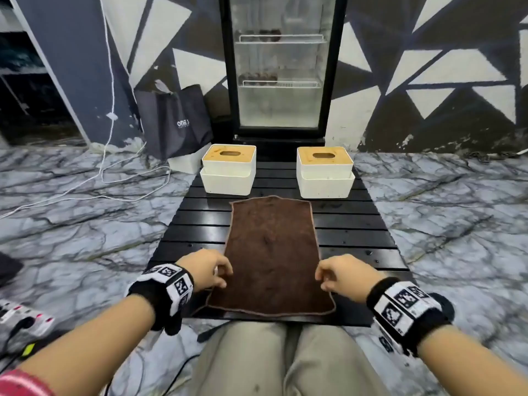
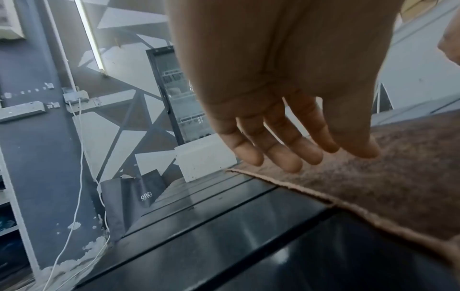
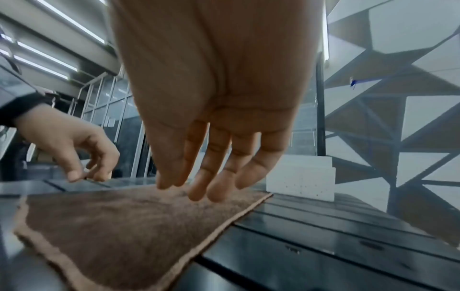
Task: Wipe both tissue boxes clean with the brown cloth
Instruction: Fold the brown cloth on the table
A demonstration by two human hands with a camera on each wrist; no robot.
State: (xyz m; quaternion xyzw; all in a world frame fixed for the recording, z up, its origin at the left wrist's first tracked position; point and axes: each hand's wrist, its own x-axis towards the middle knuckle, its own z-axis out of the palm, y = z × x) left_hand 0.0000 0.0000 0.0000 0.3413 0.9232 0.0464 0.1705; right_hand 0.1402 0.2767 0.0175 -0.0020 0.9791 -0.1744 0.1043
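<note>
Head view: brown cloth [image 1: 271, 255] flat mid-worktop [image 1: 357, 232], tissue boxes at eleven [image 1: 228, 170] and one [image 1: 324, 172]. Left hand [image 1: 204, 271] and right hand [image 1: 347, 274] flank it. Left wrist: fingers [image 2: 271, 145] loose, empty. Right wrist: fingers [image 3: 219, 167] relaxed, hovering over cloth.

Two tissue boxes: left tissue box [image 1: 228, 169] and right tissue box [image 1: 325, 172], both at the far end of one black slatted table [image 1: 357, 238]. One brown cloth [image 1: 271, 252] on the table, nearer than the boxes. Two hands, left hand [image 1: 205, 270] and right hand [image 1: 343, 274], at the table's near end; beyond the table one fridge [image 1: 281, 67], one dark bag [image 1: 177, 121].
</note>
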